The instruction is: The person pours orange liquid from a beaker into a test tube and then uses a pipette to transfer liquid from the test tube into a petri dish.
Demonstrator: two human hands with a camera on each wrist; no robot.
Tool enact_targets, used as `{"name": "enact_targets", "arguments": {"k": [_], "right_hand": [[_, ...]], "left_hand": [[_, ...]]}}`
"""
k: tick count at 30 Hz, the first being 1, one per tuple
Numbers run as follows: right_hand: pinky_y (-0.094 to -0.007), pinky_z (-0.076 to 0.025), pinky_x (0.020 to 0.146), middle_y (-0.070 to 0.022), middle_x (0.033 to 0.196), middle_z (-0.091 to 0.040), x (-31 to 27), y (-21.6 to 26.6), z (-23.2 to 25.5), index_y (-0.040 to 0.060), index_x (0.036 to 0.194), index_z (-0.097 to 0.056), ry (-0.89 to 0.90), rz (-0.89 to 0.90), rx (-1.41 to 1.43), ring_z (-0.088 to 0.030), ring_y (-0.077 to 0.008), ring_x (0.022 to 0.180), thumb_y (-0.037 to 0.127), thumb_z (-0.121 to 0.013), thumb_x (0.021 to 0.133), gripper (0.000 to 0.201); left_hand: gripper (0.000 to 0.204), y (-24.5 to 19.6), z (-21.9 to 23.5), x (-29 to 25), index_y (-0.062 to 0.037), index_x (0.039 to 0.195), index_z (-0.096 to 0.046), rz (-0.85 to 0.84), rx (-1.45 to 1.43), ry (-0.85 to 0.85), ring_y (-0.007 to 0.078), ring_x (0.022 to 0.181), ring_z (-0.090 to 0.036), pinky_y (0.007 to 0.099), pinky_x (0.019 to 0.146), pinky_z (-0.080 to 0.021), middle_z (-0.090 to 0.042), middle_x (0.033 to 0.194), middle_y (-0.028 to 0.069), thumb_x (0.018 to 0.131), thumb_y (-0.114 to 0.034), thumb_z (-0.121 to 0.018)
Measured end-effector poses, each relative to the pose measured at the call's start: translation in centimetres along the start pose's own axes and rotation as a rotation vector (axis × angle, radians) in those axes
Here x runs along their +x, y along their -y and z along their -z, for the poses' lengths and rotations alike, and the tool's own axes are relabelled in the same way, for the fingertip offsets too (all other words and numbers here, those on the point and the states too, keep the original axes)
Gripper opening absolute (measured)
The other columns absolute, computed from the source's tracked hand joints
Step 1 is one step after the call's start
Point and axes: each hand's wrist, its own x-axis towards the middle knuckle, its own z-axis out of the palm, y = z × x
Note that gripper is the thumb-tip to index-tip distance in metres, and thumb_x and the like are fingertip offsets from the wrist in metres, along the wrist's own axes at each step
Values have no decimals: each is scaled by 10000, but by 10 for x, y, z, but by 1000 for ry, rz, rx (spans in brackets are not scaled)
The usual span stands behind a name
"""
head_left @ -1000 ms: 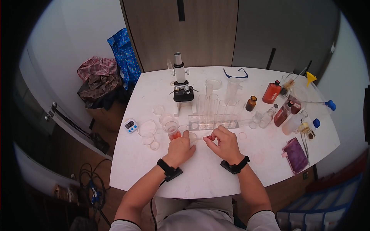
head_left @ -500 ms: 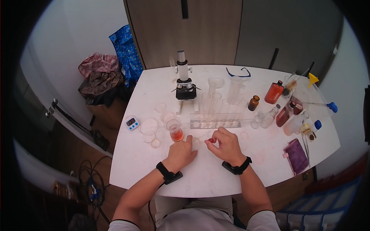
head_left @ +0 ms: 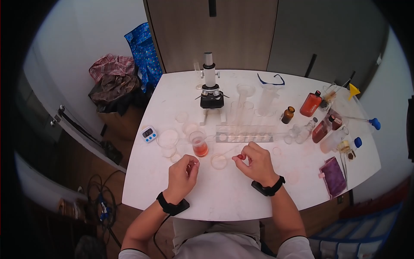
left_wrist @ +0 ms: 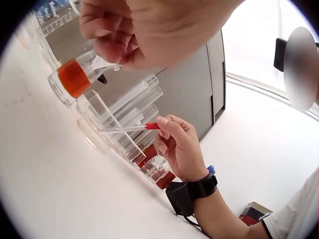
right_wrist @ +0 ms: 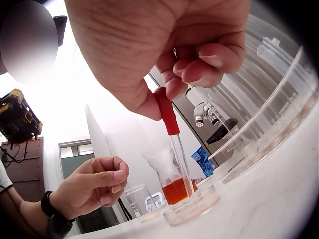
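Note:
My right hand pinches the red rubber bulb of a glass dropper between thumb and fingers. The dropper slants down, its tip over a small clear petri dish on the table. To the left of that dish my left hand hovers with fingers loosely curled and thumb close to the index finger, showing nothing held in the right wrist view. A waisted glass flask with orange-red liquid stands just beyond my left fingertips. In the left wrist view, the liquid appears right below that hand.
Behind the dish, a clear rack holds several glass tubes. A microscope stands at the back. More dishes and a timer lie left; bottles, a purple pouch and tweezers are at right.
My left hand has come off the small petri dish and moved left and toward me, its fingers curling. The right hand keeps the dropper at the dish. The head view has shifted slightly.

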Motion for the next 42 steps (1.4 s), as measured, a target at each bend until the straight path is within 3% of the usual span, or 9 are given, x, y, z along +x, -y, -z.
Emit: {"name": "enact_targets", "arguments": {"k": [3, 9, 13, 16, 18, 24, 31, 36, 42], "right_hand": [[-359, -467, 540, -74, 752, -572, 0, -2, -1, 62, 753, -606, 4, -10, 11, -587, -261, 582, 135, -831, 826, 248], [-331, -424, 516, -64, 717, -547, 2, -6, -1, 41, 735, -606, -5, -58, 63, -527, -199, 546, 124, -849, 815, 269], [-323, -400, 507, -60, 704, -536, 2, -8, -1, 35, 727, -601, -3, -94, 95, -508, -186, 539, 120, -849, 819, 277], [-323, -400, 507, -62, 705, -538, 2, -8, -1, 33, 727, -600, 1, -95, 96, -506, -183, 538, 119, -849, 820, 280], [-321, -399, 507, -63, 704, -539, 2, -8, -1, 32, 727, -600, 1, -90, 95, -506, -181, 537, 119, -850, 820, 281], [-318, -398, 505, -62, 708, -548, 2, -8, -1, 28, 726, -601, 6, -93, 107, -506, -177, 537, 118, -851, 824, 283], [-314, -401, 505, -64, 714, -552, 3, -6, 1, 23, 737, -614, -3, -73, 112, -503, -172, 535, 109, -847, 829, 266], [-305, -410, 519, -66, 763, -545, 1, -8, -1, 13, 756, -619, -33, -76, 124, -505, -164, 565, 95, -842, 832, 249], [-288, -427, 535, -68, 794, -541, 2, -6, -2, 0, 765, -616, -69, -49, 155, -511, -151, 595, 79, -839, 837, 247]], "left_hand": [[151, 14, 1, -7, 3, 908, -644, 174, -189, -43, 91, 550, -548, 279, 516, -430, -628, 657, 49, 992, -93, -724], [242, 32, -5, -3, 10, 851, -606, 217, -233, -12, 64, 574, -407, 263, 516, -338, -537, 617, 9, 1033, -127, -687], [132, 29, -16, 1, -1, 939, -621, 219, -336, -46, 74, 622, -470, 258, 543, -375, -604, 743, 26, 1008, -97, -679], [198, 8, -19, 4, -23, 1138, -612, 174, -328, -117, 98, 808, -578, 261, 607, -427, -657, 998, 55, 956, -66, -677], [468, 7, -23, 1, -47, 1336, -531, 94, -251, -125, 146, 999, -607, 312, 718, -482, -622, 1233, 75, 899, -54, -696], [645, 6, -34, -2, -68, 1435, -431, 163, -232, -140, 173, 1116, -546, 347, 919, -417, -528, 1284, 70, 863, -68, -729], [768, 10, -43, -4, -64, 1509, -368, 224, -255, -174, 180, 1171, -517, 349, 944, -400, -493, 1310, 85, 844, -81, -751], [859, 12, -51, -4, 36, 1543, -288, 222, -212, -181, 339, 1305, -437, 454, 1150, -358, -360, 1481, 216, 837, -83, -763], [917, 35, -63, 3, 44, 1588, -232, 189, -176, -192, 405, 1400, -406, 479, 1182, -341, -347, 1520, 249, 854, -111, -759]]}}
